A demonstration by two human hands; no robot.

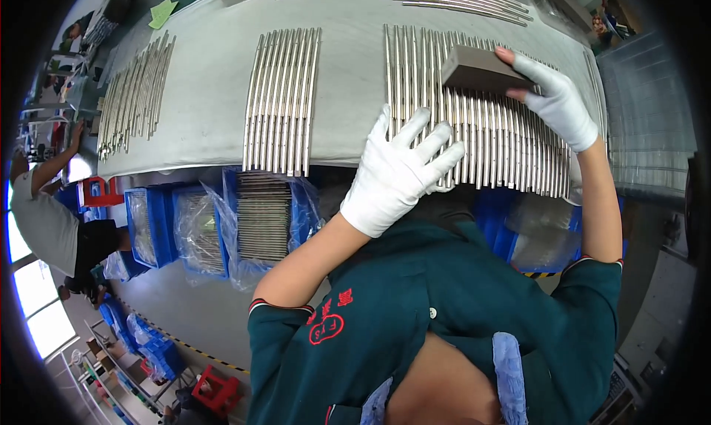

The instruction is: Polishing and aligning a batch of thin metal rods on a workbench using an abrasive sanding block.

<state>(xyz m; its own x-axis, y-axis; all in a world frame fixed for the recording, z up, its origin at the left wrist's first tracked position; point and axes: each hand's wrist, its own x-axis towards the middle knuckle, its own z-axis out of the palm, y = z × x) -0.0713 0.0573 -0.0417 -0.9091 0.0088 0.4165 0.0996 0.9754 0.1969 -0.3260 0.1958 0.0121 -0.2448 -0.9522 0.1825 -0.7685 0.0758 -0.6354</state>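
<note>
Across the right half of the table (354, 77) lies the wide row of rods (492, 140), set side by side with their long axes running from the far side toward you. On its upper part is the block (481, 68), dark and oblong, gripped in your right hand (561, 106): your thumb and a fingertip pinch its right end from the near and far sides. The block's long axis goes roughly left to right, its right end dipping a little toward you, so it crosses the rods rather than following them. Whether its underside presses on them or is just clear, you cannot tell from this angle.

Your left hand (400, 169) is spread, palm down, over the near left corner of the row, its fingers fanned and pointing away from you; they seem to rest on the rods, pinching nothing that shows. From that hand, the block lies farther out and to the right, with bare rods between the two. Your right hand is the nearer one, already on it.

Well to your left on the table is the narrow row (281, 103), and beyond that a looser group (137, 92) with uneven ends.
</note>
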